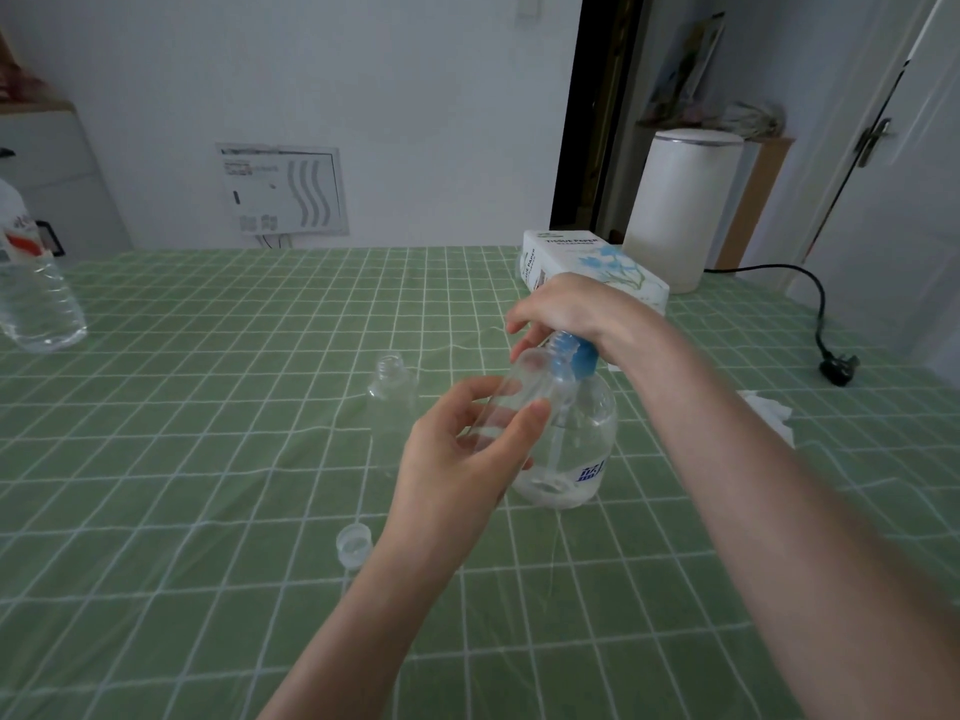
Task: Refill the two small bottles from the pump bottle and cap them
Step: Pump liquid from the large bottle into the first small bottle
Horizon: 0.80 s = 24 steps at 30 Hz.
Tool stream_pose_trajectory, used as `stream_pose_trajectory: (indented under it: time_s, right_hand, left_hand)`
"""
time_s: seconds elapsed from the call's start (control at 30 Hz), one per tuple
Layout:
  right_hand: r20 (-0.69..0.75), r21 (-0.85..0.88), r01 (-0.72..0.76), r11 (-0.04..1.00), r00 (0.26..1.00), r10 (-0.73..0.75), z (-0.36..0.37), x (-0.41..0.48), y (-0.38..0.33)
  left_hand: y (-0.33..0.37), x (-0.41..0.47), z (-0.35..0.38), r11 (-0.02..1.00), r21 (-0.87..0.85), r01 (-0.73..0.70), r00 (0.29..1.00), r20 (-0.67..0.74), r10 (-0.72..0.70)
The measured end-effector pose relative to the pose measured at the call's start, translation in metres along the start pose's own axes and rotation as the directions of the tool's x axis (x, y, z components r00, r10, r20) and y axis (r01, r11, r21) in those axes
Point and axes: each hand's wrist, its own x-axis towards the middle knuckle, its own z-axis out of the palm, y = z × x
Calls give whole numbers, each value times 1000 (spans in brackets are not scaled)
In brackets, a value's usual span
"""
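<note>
A table [208, 459] under a green checked cloth filled most of the view. Behind its far right corner stood a white lidded bin [680, 210], and a large clear water bottle [36, 293] stood at the far left edge. A tissue box [582, 257] lay near the far right side, partly hidden by the right hand.

The pump bottle [587, 423], clear with a blue pump, stood upright on the cloth right of centre, with only a little liquid at its bottom. The right hand [566, 309] sat on top of the pump, fingers curled down over it. The left hand [462, 459] gripped one small bottle [514, 379] between thumb and fingers, tilted, with its open mouth raised just beside the pump's spout. Whether the two touched could not be told.

The other small bottle [392, 407], uncapped, stood upright just left of the hands. A crumpled tissue [769, 413] lay to the right, well apart from the pump bottle. A cap [354, 545] rested on the cloth beside the left wrist. A black plug [839, 366] on its cord lay near the right edge.
</note>
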Motion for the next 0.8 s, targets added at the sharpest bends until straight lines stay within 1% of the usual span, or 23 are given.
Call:
stream_pose_trajectory:
  time_s: [0.13, 0.23, 0.43, 0.8]
  right_hand:
    - [7, 5, 7, 1000, 1000, -7, -7, 0, -4]
    - [-17, -11, 11, 1000, 1000, -12, -11, 1, -8]
    - [-7, -45, 0, 999, 1000, 0, -6, 7, -6]
    - [-14, -6, -4, 1000, 1000, 4, -2, 5, -1]
  left_hand:
    - [1, 1, 2, 1000, -10, 13, 1000, 0, -13]
    - [3, 1, 2, 1000, -15, 8, 1000, -3, -8]
    - [4, 0, 1, 1000, 1, 9, 1000, -10, -9]
    - [1, 1, 2, 1000, -12, 28, 1000, -9, -28]
